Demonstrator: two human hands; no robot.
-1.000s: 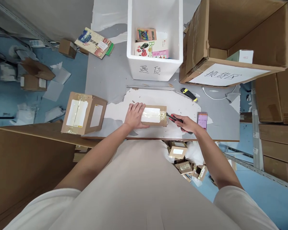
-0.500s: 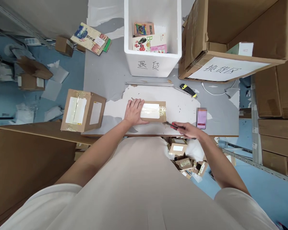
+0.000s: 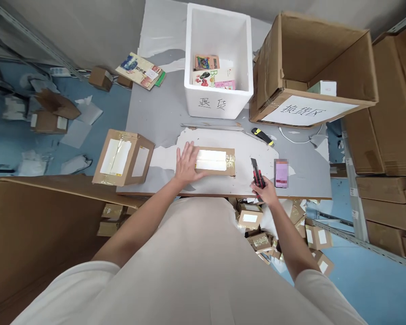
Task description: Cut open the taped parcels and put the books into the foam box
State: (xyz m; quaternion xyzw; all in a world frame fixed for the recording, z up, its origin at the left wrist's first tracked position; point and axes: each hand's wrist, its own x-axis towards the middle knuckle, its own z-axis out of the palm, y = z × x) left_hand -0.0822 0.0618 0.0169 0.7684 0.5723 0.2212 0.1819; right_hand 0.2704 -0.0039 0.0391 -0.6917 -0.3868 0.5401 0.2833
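Observation:
A small taped cardboard box with a white label lies on the table in front of me. At its left end rests my left hand, fingers spread, thumb along the near side. My right hand grips a red and black box cutter. Its blade is out and points away from me, apart from the box. Just right of that hand lies a phone. A second cutter, black and yellow, lies farther back on the table.
A larger taped box stands at the table's left. Behind are a white foam bin holding books, and a big open carton. Books lie at back left. Several parcels are piled below the table's front edge.
My right hand has drawn the box cutter away from the small box's near right corner and turned the blade to point forward. My left hand's fingers have spread. The whole view has shifted slightly.

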